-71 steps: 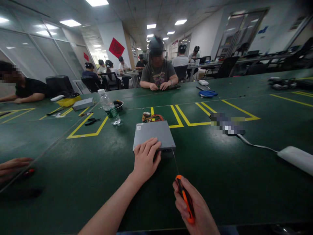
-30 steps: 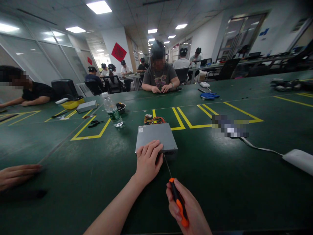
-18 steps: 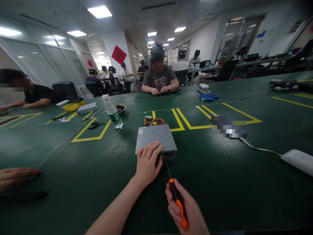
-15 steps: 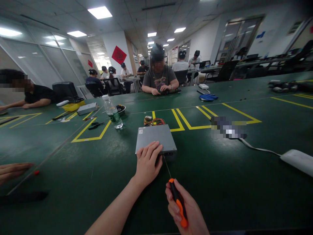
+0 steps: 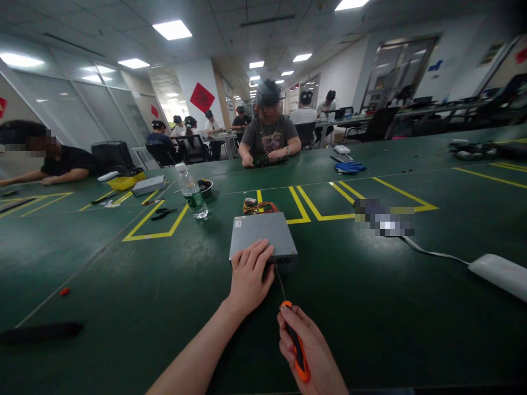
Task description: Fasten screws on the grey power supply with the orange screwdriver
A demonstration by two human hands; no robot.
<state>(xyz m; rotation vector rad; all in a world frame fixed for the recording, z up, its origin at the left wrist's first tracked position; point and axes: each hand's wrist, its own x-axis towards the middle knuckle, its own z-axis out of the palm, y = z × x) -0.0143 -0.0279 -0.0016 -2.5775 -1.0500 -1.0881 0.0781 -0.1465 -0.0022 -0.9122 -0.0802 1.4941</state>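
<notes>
From far off, I start at the left, where a glass wall (image 5: pixel 88 115) stands behind a person (image 5: pixel 68 164) in black. Nearer me, a red bit (image 5: pixel 65 291) and a dark strip (image 5: pixel 45 332) lie on the green table (image 5: pixel 370 312). Next are a yellow tray (image 5: pixel 125 181), a tall bottle (image 5: pixel 192 195) and a bowl (image 5: pixel 208 188). A red square (image 5: pixel 202 97) hangs on the white wall behind.

My left hand (image 5: pixel 251 277) rests on the near left part of the gray box (image 5: pixel 265 231), fingers spread, not clenched. The box lies flat in the middle of the table. Its socket side faces me, and wires (image 5: pixel 263 207) lie at its far side. I cannot tell which way it is longest. Another person (image 5: pixel 269 137) sits across.

My right hand (image 5: pixel 308 343) grasps the screwdriver (image 5: pixel 303 367) by its handle. It runs long from low right up and a bit left, tip away from me, at the box's near side. I cannot tell if the tip touches.

Further right are blue gloves (image 5: pixel 349 167), yellow tape (image 5: pixel 337 218) and a white block (image 5: pixel 500 274) with a cord (image 5: pixel 436 253). Lights shine above.
</notes>
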